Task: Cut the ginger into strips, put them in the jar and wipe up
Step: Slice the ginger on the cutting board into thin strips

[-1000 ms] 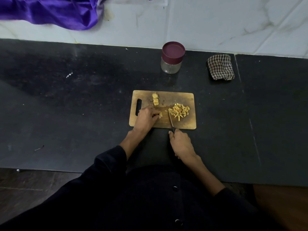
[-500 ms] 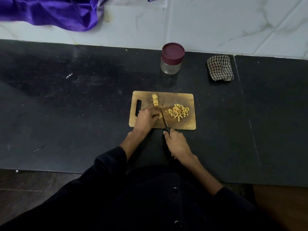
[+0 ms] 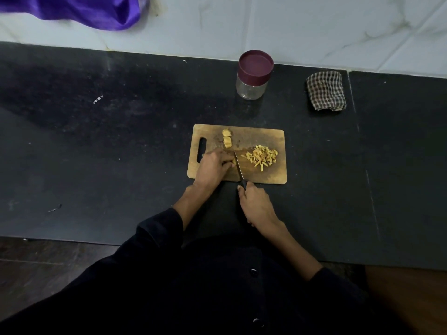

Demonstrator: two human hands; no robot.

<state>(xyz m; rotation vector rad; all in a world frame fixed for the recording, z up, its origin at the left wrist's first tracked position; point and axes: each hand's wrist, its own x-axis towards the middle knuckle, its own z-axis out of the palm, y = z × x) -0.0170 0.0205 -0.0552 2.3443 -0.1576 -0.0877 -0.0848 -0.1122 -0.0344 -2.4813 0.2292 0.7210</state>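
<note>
A wooden cutting board (image 3: pixel 266 175) lies on the black counter. My left hand (image 3: pixel 212 166) holds a small ginger piece (image 3: pixel 234 162) down on the board with curled fingers. My right hand (image 3: pixel 256 204) grips the black handle of a knife (image 3: pixel 239 168), whose blade stands right against the ginger piece. A pile of cut ginger strips (image 3: pixel 262 154) lies on the board's right half. Two uncut ginger chunks (image 3: pixel 227 139) sit near the board's far edge. A glass jar (image 3: pixel 252 89) with a maroon lid on stands behind the board.
A folded checked cloth (image 3: pixel 325 90) lies at the back right, near the white tiled wall. Purple fabric (image 3: pixel 79 9) hangs at the top left. The counter's front edge runs just under my forearms.
The knife has shifted left from beside the strip pile to the ginger piece under my left fingers. My right hand followed it. My left hand stayed in place.
</note>
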